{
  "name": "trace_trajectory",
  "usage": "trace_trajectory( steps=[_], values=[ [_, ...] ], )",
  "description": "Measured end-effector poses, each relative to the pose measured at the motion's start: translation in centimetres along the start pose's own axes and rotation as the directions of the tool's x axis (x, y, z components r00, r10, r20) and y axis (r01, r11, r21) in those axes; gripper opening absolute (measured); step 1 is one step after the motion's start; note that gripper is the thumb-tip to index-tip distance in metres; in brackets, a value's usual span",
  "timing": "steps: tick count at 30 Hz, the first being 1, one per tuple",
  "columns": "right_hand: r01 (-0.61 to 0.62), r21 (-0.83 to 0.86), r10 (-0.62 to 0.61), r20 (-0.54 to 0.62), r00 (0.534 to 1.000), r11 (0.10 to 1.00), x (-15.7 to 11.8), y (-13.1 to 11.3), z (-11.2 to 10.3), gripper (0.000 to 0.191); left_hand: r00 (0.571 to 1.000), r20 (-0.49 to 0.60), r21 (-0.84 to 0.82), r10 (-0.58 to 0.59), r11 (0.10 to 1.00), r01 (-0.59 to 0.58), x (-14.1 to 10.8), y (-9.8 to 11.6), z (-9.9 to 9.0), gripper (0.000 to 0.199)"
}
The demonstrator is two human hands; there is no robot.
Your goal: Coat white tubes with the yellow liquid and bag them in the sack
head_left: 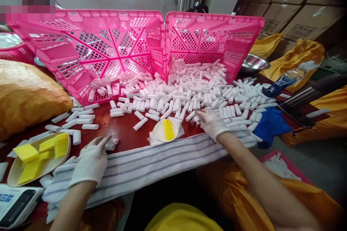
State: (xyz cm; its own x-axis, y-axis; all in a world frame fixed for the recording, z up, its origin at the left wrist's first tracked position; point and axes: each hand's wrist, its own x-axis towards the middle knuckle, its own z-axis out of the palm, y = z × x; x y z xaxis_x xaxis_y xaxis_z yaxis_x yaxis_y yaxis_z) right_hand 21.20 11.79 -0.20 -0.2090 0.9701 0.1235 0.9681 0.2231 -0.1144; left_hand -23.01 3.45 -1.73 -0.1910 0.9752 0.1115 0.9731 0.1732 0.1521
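Many short white plastic tubes (187, 95) lie heaped across the dark red table. My left hand (90, 160), in a white glove, rests at the table's front edge with its fingers stretched out beside a few loose tubes (111, 145). At the near side of the heap is my right hand (213, 122), gloved too, its fingers bent and drawn together among the tubes; what they pinch, if anything, is hidden. Between the hands, a small round white dish (158, 131) holds a yellow strip (168, 130). A striped towel (157, 162) lies along the edge under both wrists.
Two pink plastic baskets (114, 48) stand tipped behind the heap. To the left are a tray (66, 151) of yellow sponge-like pieces (27, 153), an orange sack (29, 97) and a white device (18, 205). On the right, a bottle (284, 81) and blue cloth (271, 124).
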Motion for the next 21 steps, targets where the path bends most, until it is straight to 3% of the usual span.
trace_trajectory(
  steps=[3, 6, 10, 13, 16, 19, 21],
  values=[
    [0.15, -0.05, -0.149, 0.021, 0.989, 0.987, 4.0, -0.7, 3.3, 0.032, 1.0, 0.025, 0.032, 0.019, 0.999, -0.02, 0.5, 2.7, 1.0, 0.044],
    [0.164, 0.01, -0.164, -0.026, 0.986, 0.986, 4.5, 0.5, 5.2, 0.031, 0.997, 0.045, 0.036, 0.068, 0.997, -0.069, 1.0, 5.5, 1.2, 0.046],
    [0.115, 0.203, -0.102, -0.075, 0.992, 0.972, 3.3, 2.1, 5.6, 0.03, 0.993, -0.01, 0.022, 0.116, 0.993, -0.115, 0.6, 7.5, 1.3, 0.044],
    [0.065, 0.36, -0.036, -0.087, 0.996, 0.931, 2.0, 1.5, 4.5, 0.025, 0.989, -0.105, 0.016, 0.105, 0.994, -0.104, 0.0, 8.1, 1.4, 0.038],
    [-0.007, 0.669, 0.071, -0.068, 0.995, 0.744, 0.3, -1.2, 3.1, 0.034, 0.987, -0.104, 0.019, 0.121, 0.993, -0.12, -0.1, 8.5, 1.5, 0.033],
    [-0.052, 0.884, -0.009, 0.064, 0.998, 0.464, -0.7, -4.7, 2.8, 0.042, 0.981, -0.035, 0.012, 0.191, 0.982, -0.19, 0.1, 9.0, 1.4, 0.033],
    [-0.096, 0.916, -0.027, 0.115, 0.993, 0.389, -0.8, -6.5, 3.5, 0.044, 0.975, -0.005, 0.002, 0.223, 0.975, -0.223, 0.3, 9.4, 1.4, 0.034]
  ],
)
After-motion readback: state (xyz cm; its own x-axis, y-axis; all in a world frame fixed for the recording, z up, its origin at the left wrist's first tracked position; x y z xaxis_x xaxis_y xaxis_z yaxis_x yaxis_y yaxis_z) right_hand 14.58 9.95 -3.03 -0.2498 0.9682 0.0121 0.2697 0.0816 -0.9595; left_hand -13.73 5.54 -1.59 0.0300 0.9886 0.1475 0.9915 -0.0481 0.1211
